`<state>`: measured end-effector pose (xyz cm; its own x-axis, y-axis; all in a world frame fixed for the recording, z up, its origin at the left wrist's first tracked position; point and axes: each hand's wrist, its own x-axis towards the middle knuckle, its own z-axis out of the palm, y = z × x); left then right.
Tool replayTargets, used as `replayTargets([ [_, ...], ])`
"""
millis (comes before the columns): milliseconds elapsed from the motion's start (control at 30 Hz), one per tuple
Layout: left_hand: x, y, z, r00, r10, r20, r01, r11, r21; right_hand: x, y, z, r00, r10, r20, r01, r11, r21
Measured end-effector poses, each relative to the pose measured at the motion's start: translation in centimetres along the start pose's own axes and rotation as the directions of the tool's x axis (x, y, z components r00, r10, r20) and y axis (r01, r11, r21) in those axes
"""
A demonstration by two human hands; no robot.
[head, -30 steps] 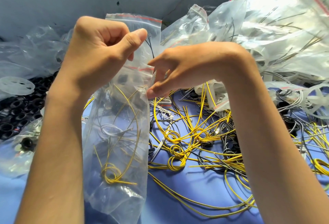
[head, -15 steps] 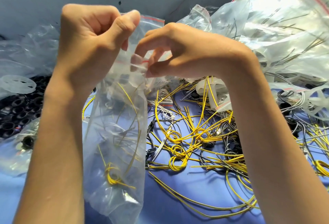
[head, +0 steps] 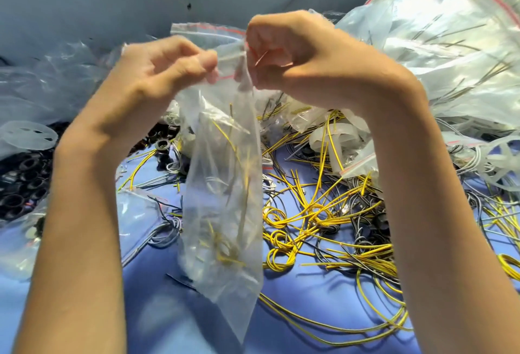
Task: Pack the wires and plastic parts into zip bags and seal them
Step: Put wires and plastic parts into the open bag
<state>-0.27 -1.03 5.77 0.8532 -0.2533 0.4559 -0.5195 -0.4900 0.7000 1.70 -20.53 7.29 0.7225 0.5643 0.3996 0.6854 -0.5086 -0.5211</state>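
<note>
In the middle of the frame a clear zip bag (head: pixel 225 185) hangs upright, its red-lined mouth at the top and its lower corner pointing down over the blue table surface (head: pixel 281 314). The left hand (head: pixel 166 69) pinches the bag just below the red strip, thumb and curled fingers closed on the plastic. The right hand (head: pixel 304 61), a little higher and just beside it, is clenched on the right edge of the mouth. Inside the bag lie yellow wires and some paler ones, blurred. Whether the zip is closed along its length cannot be told.

Loose yellow and dark wires (head: pixel 318 213) sprawl on the table at centre right, behind and beside the bag. Filled bags (head: pixel 450 58) are heaped in the upper right. Black plastic rings (head: pixel 22 182) crowd the left edge, with a translucent white disc (head: pixel 26 135) above them.
</note>
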Motion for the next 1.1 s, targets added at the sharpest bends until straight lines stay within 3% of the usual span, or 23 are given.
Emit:
replayTargets([
  [100, -0.2, -1.6, -1.1, 0.993, -0.092, 0.072, 0.089, 0.995, 0.039, 0.0, 0.7, -0.2, 0.994, 0.045, -0.101, -0.046, 0.999, -0.007],
  [200, -0.3, -2.4, -1.7, 0.994, -0.108, 0.004, 0.107, 0.989, 0.106, 0.1, 0.9, -0.2, 0.99, 0.076, -0.122, -0.082, 0.996, -0.046],
  [333, 0.3, -2.6, -1.5, 0.972, -0.051, -0.228, 0.091, 0.981, 0.172, 0.2, 0.6, 0.2, 0.994, 0.078, -0.081, -0.083, 0.995, -0.062],
  [433, 1.0, -3.0, -2.1, 0.892, 0.069, -0.447, 0.105, 0.93, 0.352, 0.2, -0.2, 0.7, 0.998, 0.056, 0.029, -0.056, 0.998, -0.016],
  [500, 1.4, -2.9, -2.8, 0.846, 0.143, -0.514, 0.062, 0.931, 0.361, 0.5, -1.1, 1.4, 0.989, 0.026, 0.148, -0.024, 1.0, -0.013],
  [600, 1.3, -2.2, -2.9, 0.882, 0.225, -0.414, -0.095, 0.946, 0.311, 0.8, -2.0, 2.2, 0.963, -0.005, 0.269, 0.012, 1.0, -0.024],
  [700, 0.5, -1.5, -1.8, 0.951, 0.256, -0.171, -0.185, 0.919, 0.347, 0.4, -1.4, 2.2, 0.928, 0.083, 0.363, -0.011, 0.981, -0.195],
  [800, 0.6, -2.1, -0.7, 0.995, 0.077, 0.068, -0.098, 0.902, 0.42, -0.1, 0.2, 1.7, 0.867, 0.256, 0.428, -0.066, 0.91, -0.409],
  [1100, 0.7, -2.4, 0.7, 0.972, -0.102, 0.211, 0.011, 0.919, 0.395, -1.0, 3.3, -1.4, 0.884, 0.382, 0.27, -0.262, 0.882, -0.392],
])
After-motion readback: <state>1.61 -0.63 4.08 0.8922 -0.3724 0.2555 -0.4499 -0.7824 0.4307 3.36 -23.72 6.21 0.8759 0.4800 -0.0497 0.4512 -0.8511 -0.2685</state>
